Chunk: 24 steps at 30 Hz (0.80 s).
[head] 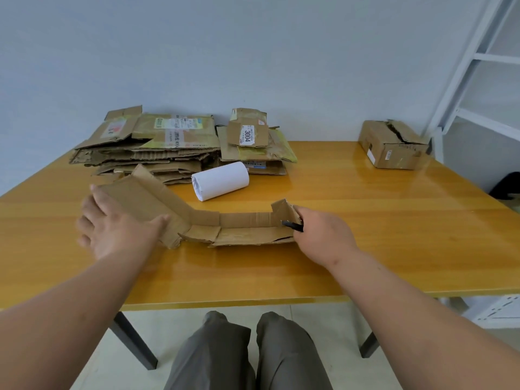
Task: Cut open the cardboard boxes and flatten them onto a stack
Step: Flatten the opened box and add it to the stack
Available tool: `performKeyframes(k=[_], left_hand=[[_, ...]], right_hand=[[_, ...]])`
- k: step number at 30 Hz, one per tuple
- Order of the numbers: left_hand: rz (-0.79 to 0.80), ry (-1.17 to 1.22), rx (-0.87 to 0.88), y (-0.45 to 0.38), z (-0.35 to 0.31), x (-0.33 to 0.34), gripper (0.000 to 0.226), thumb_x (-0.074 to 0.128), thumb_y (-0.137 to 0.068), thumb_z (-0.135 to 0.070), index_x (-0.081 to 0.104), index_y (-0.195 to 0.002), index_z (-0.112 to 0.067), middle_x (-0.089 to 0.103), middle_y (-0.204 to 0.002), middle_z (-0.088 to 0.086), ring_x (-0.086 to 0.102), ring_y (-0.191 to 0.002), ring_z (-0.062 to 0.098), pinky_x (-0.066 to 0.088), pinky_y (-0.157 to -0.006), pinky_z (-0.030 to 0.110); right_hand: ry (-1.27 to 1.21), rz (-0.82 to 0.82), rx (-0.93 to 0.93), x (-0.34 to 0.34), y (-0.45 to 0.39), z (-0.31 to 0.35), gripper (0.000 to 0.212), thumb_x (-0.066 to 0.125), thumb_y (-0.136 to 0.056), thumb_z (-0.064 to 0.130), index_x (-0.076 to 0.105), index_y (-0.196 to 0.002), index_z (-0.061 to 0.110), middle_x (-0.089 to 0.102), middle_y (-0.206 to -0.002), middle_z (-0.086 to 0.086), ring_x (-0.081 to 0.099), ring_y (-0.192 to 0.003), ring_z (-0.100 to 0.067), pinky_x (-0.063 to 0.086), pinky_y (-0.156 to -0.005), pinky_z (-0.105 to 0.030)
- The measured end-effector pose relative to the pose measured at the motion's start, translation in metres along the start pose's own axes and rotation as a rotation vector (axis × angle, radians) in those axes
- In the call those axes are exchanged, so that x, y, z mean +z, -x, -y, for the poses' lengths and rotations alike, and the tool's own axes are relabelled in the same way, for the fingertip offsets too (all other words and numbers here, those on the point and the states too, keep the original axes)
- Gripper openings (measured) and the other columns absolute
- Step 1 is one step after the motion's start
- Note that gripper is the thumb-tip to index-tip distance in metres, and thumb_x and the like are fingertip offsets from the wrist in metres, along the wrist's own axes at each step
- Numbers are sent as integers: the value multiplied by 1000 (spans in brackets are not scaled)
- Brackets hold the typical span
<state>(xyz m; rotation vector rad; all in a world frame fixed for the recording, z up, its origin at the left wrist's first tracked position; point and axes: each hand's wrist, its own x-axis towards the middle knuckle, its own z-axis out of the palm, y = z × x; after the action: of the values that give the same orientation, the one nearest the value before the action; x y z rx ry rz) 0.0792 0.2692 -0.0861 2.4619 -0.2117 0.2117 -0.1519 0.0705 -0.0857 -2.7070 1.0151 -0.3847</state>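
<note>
A cut-open brown cardboard box (225, 226) lies spread across the middle of the yellow table (365, 235), with its left panel and right flap still raised. My left hand (118, 229) presses flat on the left panel, fingers spread. My right hand (320, 235) grips a black cutter (292, 226) at the box's right end, against the raised flap. A stack of flattened boxes (146, 147) lies at the back left, and a smaller flattened pile (253, 144) beside it. One uncut box (394, 143) with a torn top stands at the back right.
A white paper roll (221, 180) lies on its side between the open box and the stacks. A white metal frame (478, 66) rises at the right behind the table. My knees (247, 353) are below the table's front edge.
</note>
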Motion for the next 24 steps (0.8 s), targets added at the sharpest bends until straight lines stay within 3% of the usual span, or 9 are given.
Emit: performKeyframes(k=[3,5,7,9,13,15,18,21,24], left_hand=[[-1,-93,105,-3,5,-3,129,82,-71,-49,-17,-152,-31,-4,-162,3,1,-147,32,6,-119,51],[30,-237,215,-3,8,-6,120,80,-76,-40,-12,-152,-36,-3,-160,1,-1,-147,30,5,-119,52],[101,-386,436,0,1,-7,90,72,-83,-33,15,-152,-42,15,-156,2,10,-144,31,10,-119,54],[273,-340,645,7,-18,-4,54,59,-93,-23,44,-141,-42,37,-145,-3,32,-134,24,28,-114,46],[532,-306,767,17,-65,1,36,58,-92,-8,65,-115,-35,45,-120,-9,50,-102,13,50,-92,32],[508,-527,879,11,-82,-3,29,66,-90,-25,64,-118,-34,40,-116,-7,47,-101,14,50,-91,33],[544,-821,982,9,-95,-6,55,68,-81,-59,59,-127,-30,33,-114,-1,46,-104,18,49,-90,34],[648,-822,978,17,-89,9,67,69,-85,-46,41,-143,-27,35,-129,2,53,-106,22,51,-88,34],[734,-571,943,24,-74,23,69,62,-93,-33,23,-150,-34,30,-143,-3,45,-119,20,47,-96,34]], right_hand=[[-28,-2,31,-1,0,-1,34,52,-91,19,57,-121,33,54,-74,8,54,-70,-21,40,-53,-30],[-44,-6,40,-1,1,-2,34,52,-91,19,57,-122,34,54,-74,9,55,-72,-21,42,-54,-30],[-49,-5,41,-1,1,-2,40,52,-92,20,54,-129,36,57,-80,7,55,-75,-21,43,-55,-30],[-60,0,45,0,2,-3,46,52,-92,23,49,-135,38,59,-86,7,56,-79,-21,45,-58,-30],[-158,-4,109,-3,4,-7,40,54,-91,33,52,-130,42,57,-82,16,57,-77,-16,50,-62,-32],[-214,4,142,-3,3,-10,35,52,-94,39,55,-129,40,58,-84,17,59,-78,-14,52,-66,-32],[-336,8,200,-3,-3,-13,17,47,-100,33,63,-103,31,63,-81,6,58,-73,-19,49,-64,-33],[-478,-8,345,-5,-12,-21,25,46,-100,20,48,-76,26,50,-69,0,44,-58,-19,36,-52,-31],[-500,47,459,-8,-16,-29,8,47,-95,15,51,-95,22,56,-80,-4,48,-63,-21,37,-53,-30]])
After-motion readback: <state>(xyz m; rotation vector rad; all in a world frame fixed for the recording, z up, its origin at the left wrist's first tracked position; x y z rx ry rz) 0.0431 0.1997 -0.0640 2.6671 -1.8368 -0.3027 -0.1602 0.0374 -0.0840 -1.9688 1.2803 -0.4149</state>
